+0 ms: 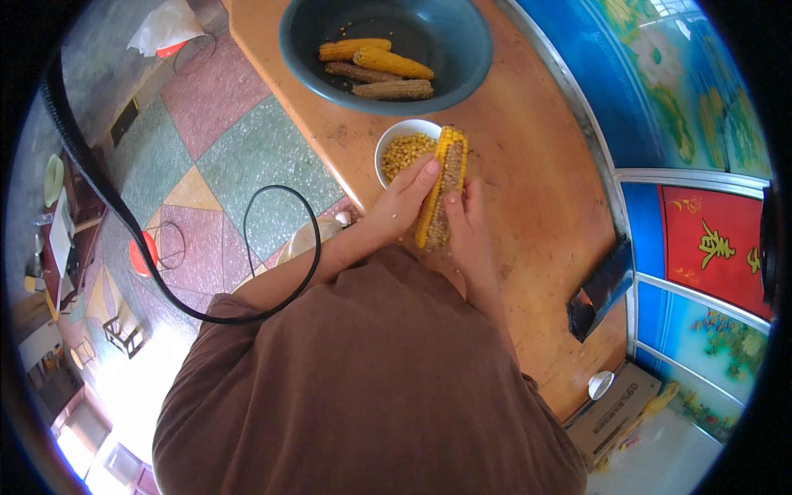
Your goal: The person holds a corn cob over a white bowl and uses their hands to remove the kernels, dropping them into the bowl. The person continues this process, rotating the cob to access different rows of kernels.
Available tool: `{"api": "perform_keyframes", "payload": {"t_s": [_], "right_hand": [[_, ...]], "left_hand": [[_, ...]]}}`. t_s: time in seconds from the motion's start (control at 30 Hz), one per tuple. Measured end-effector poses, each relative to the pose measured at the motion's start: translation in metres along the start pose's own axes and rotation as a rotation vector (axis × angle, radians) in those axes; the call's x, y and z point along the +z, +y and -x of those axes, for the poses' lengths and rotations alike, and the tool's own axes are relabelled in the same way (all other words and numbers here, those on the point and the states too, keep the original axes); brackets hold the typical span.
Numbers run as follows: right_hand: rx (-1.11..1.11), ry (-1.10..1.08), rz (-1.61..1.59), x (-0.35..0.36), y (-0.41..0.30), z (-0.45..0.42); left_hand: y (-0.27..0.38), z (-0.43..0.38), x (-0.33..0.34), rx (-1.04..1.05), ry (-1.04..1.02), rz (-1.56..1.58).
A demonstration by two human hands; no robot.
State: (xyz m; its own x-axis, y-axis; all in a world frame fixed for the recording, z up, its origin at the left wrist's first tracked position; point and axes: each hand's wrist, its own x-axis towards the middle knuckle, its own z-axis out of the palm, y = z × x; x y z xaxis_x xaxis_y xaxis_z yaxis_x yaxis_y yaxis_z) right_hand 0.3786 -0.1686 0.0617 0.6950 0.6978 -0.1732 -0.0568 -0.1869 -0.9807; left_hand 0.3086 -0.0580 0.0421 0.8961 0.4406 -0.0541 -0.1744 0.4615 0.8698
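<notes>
A partly shelled ear of dried corn [443, 185] slants between my two hands, with yellow kernels along its edges and bare cob between them. My left hand [405, 195] grips its left side, thumb on the cob. From the right my right hand [467, 216] holds the lower part, its thumb against the bare strip. Just beyond stands a white bowl [382, 137] with loose yellow kernels [405, 150], partly behind the ear. Farther off, a large blue-grey plastic basin [396, 106] holds yellow ears [393, 62], stripped cobs [393, 90] and a few loose kernels.
The wooden table [538, 154] has stray kernels near my hands. A dark, shiny box-like object [600, 291] lies by the wall at right. A black cable [185, 309] loops over my left arm. Red stools [143, 253] stand on the tiled floor; a cardboard box [619, 414] sits lower right.
</notes>
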Motion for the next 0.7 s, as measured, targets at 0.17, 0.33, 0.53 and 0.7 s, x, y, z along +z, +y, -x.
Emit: {"api": "perform_keyframes", "payload": {"t_s": [0.17, 0.33, 0.53, 0.7], "right_hand": [[-0.269, 0.081, 0.610, 0.014, -0.034, -0.006], [-0.295, 0.106, 0.298, 0.015, -0.056, -0.024], [-0.285, -0.018, 0.149, 0.012, -0.060, -0.032], [-0.296, 0.006, 0.266, 0.010, -0.057, -0.032]], "left_hand": [[0.011, 0.005, 0.005, 0.203, 0.131, -0.072], [0.019, 0.011, 0.004, 0.265, 0.135, -0.132], [0.026, 0.014, 0.001, 0.222, 0.077, -0.149], [0.025, 0.014, -0.001, 0.107, 0.067, -0.161]]}}
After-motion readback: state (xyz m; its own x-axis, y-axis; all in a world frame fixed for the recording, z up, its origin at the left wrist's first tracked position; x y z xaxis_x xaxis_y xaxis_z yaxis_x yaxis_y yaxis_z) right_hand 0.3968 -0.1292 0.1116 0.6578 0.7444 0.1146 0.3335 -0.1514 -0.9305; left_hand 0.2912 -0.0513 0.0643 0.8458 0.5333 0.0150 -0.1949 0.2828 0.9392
